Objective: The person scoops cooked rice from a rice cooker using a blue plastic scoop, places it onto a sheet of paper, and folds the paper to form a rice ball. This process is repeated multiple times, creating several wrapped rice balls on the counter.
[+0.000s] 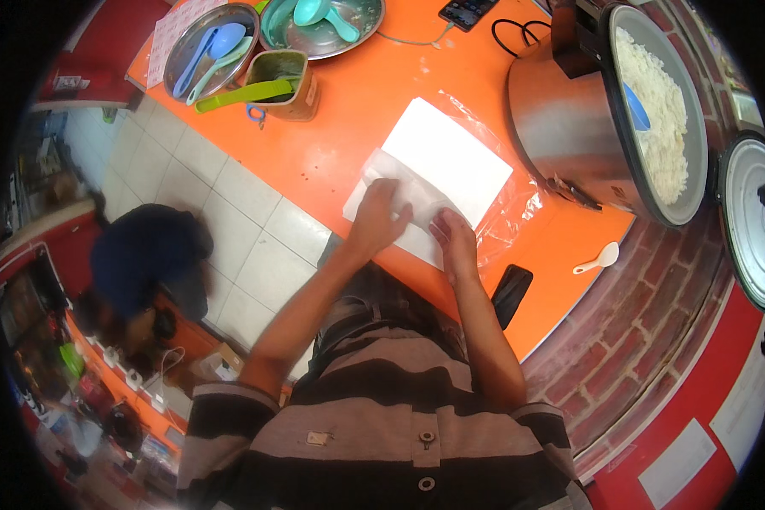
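Both of my hands are at a translucent whitish sheet lying over a stack of white paper on the orange table. My left hand rests on the sheet's left part, thumb apart from the fingers. At the sheet's right edge, my right hand has its fingers curled, and its fingertips seem to pinch the edge. Clear plastic wrap lies crumpled under and beside the stack's right side. A dark phone is on the table just right of my right forearm.
An open cooker of rice stands at the right, near a white rice paddle. Steel bowls with spoons and a square container with green tongs are at the upper left. Another person is at the left, beyond the tiled floor.
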The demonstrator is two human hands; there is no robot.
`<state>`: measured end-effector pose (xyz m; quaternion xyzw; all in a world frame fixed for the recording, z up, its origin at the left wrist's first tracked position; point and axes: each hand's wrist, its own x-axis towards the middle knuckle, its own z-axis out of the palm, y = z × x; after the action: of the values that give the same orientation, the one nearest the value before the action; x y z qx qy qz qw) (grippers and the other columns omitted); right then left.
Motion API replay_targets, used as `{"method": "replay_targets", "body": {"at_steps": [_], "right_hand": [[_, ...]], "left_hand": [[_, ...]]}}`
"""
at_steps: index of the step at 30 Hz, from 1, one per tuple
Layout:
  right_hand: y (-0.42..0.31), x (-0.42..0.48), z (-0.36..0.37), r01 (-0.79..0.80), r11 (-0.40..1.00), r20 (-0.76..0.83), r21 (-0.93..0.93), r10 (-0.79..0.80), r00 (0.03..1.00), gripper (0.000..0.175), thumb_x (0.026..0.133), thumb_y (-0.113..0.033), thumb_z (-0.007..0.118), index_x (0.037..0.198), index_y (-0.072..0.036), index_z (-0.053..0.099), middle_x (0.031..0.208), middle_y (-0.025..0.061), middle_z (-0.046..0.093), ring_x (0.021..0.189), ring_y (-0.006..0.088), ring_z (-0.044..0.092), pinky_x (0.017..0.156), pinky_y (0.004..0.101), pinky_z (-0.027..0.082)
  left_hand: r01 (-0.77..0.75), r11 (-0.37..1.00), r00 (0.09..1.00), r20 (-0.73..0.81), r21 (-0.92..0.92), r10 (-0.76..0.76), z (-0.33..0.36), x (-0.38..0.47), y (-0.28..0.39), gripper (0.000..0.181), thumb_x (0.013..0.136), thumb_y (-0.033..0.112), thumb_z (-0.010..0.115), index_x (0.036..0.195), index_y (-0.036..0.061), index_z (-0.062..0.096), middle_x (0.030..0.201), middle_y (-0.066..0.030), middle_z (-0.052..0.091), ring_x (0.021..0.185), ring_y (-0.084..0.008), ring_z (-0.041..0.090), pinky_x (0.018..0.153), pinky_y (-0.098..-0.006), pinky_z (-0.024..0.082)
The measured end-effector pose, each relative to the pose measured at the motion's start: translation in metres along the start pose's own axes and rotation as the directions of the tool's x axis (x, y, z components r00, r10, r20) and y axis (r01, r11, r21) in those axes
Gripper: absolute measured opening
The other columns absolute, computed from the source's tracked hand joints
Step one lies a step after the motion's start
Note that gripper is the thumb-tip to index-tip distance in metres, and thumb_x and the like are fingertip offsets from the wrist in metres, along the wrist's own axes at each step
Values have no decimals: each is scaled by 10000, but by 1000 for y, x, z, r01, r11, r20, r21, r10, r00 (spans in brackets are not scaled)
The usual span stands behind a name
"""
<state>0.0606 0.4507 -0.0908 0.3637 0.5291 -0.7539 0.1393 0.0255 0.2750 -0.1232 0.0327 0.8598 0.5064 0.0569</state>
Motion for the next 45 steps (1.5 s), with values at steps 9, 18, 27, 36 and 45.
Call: {"method": "replay_targets", "body": {"at_steps": [9,18,27,36,45], "right_hand": [[-18,17,2,-156,988,113,-17,157,981,556,1046,-369,479,1345,99,490,1297,207,560,1183,264,568,1068,391,465],[-44,35,-43,163,617,175,-770,-41,984,347,926,-243,650,1190,-19,675,1118,171,675,1087,262,641,932,356,525],[-9,42,-35,465,340,345,-818,-358,868,224,814,-90,733,1024,-48,668,1102,128,644,1037,313,630,862,406,523],[16,-3,-29,573,58,471,-817,-506,723,355,933,-192,643,1234,-8,601,1231,194,606,1192,377,553,1026,434,461],[28,1,-29,588,-39,490,-808,-598,634,223,894,-71,623,1104,-11,670,1099,144,670,1105,336,609,968,422,504]], "left_hand": [[370,911,883,238,179,-405,-5,50,23,567,841,410,715,1115,-82,654,1014,-221,719,933,-323,707,843,-377,553],[113,794,949,173,597,-264,36,36,65,1255,639,412,880,1510,-130,158,1126,-313,580,1009,-432,640,812,-437,581],[103,763,974,93,638,-209,52,28,49,1220,637,331,901,1512,-109,174,1079,-295,582,988,-408,627,787,-442,580],[-19,970,868,485,240,-103,-14,40,26,1150,731,287,867,1582,0,148,1218,-295,599,1160,-387,610,940,-424,539],[-520,823,733,613,227,294,-45,36,-33,701,918,79,658,1552,99,358,1151,-197,647,1075,-352,619,956,-427,512]]}}
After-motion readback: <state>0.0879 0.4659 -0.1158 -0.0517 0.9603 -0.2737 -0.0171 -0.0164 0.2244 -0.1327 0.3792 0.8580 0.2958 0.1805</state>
